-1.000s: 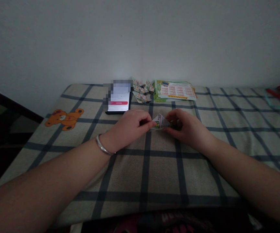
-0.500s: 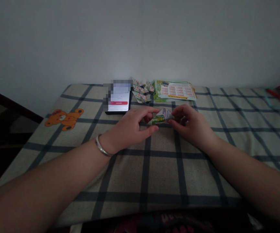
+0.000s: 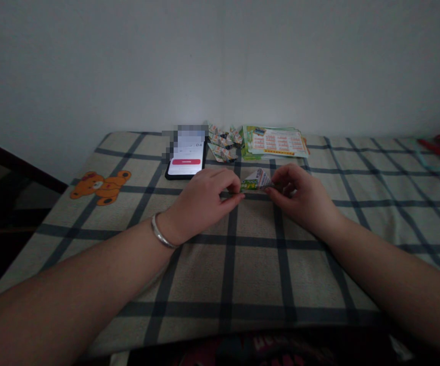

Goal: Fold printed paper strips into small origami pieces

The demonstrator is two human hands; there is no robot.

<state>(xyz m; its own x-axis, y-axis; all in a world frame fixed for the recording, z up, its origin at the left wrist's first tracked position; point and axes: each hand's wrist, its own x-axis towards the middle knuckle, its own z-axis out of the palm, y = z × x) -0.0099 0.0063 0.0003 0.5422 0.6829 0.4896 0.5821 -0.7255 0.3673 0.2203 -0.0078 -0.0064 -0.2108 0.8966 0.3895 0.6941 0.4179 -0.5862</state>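
L hand (image 3: 208, 201) pinches folded paper (image 3: 256, 180) at approx. 8 o'clock, R hand (image 3: 305, 198) at approx. 4; uneven tugging btwn them could tear or skew it.

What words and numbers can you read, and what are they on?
"04": black rectangular phone; its other text is unreadable.
Too small: folded white-green paper triangle.
Too small: stacked white-green paper cards.
Too small: little folded multicoloured papers.
Too blurred: dark pink-patterned cloth.
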